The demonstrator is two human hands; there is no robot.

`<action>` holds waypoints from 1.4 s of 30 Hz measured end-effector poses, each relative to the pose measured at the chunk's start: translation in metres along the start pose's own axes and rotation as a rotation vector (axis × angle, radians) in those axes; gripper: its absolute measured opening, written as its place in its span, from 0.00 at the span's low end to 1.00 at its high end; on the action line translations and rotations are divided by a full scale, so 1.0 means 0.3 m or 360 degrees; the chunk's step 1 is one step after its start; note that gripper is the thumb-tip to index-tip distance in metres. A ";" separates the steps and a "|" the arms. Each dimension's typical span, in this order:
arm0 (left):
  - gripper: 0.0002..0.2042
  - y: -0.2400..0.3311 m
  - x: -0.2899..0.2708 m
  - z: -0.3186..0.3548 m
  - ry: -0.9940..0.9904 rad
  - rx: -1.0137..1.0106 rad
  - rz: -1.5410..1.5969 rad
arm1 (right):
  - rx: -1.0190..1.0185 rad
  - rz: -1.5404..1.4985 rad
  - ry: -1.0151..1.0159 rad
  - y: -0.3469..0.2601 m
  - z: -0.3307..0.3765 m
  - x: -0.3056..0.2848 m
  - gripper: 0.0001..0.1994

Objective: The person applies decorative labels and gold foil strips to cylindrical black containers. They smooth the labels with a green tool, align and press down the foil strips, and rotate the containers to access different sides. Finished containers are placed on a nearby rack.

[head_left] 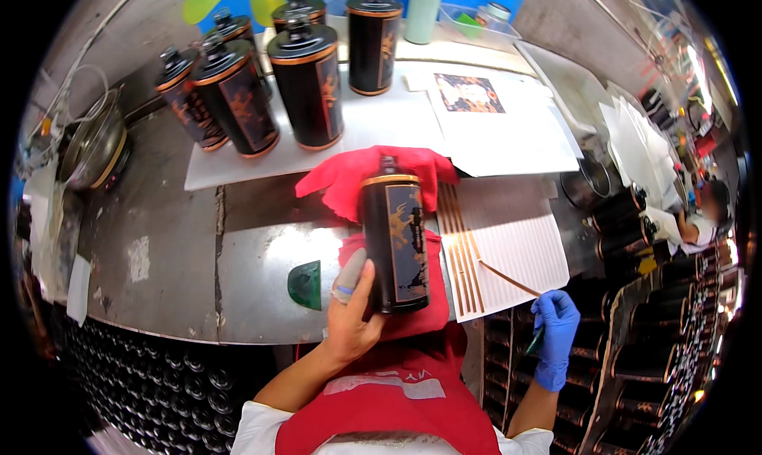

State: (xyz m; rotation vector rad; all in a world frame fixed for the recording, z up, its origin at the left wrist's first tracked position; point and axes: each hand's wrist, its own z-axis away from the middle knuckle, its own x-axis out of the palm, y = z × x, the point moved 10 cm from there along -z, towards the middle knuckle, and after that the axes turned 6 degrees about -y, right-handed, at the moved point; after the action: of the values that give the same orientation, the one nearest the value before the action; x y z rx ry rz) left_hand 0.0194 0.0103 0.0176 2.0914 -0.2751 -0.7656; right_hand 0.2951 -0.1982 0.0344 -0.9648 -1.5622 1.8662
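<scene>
A black bottle (394,252) with copper bands and a decorated label lies on a red cloth (349,187), its neck pointing away from me. My left hand (355,308) is closed on its lower left side, a pale cover over one finger. My right hand (558,328), in a blue glove, pinches the end of a thin copper-coloured strip (508,279). Something dark green (535,342) shows under that palm. The strip's far end reaches over a white lined sheet (520,225), where several similar strips (463,256) lie side by side. Left of the bottle is a flat green scraper-like piece (305,285).
Several black bottles (305,90) stand on a white board (214,167) at the back left. A printed paper (508,141) lies at the back right. A metal pan (94,149) sits far left. Racks of bottles (651,352) fill the lower right; a person (702,223) is beyond.
</scene>
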 end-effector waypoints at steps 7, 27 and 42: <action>0.35 0.031 -0.008 -0.001 -0.0002 0.0117 -0.0127 | -0.0028 0.0411 -0.0539 -0.255 -0.086 0.165 0.04; 0.09 0.171 -0.061 -0.128 -0.0693 -0.0672 0.0878 | -0.0069 0.0209 -0.1028 -0.426 -0.097 0.299 0.05; 0.04 0.013 -0.046 0.049 0.0198 -0.0777 0.0484 | 0.0535 -0.0166 -0.0746 0.167 -0.182 0.123 0.05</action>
State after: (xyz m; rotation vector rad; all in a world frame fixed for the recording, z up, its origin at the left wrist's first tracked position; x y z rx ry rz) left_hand 0.0000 0.0045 0.0202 1.5808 -0.2955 -0.4605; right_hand 0.3182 -0.1468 -0.0263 -0.3034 -1.4351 2.2912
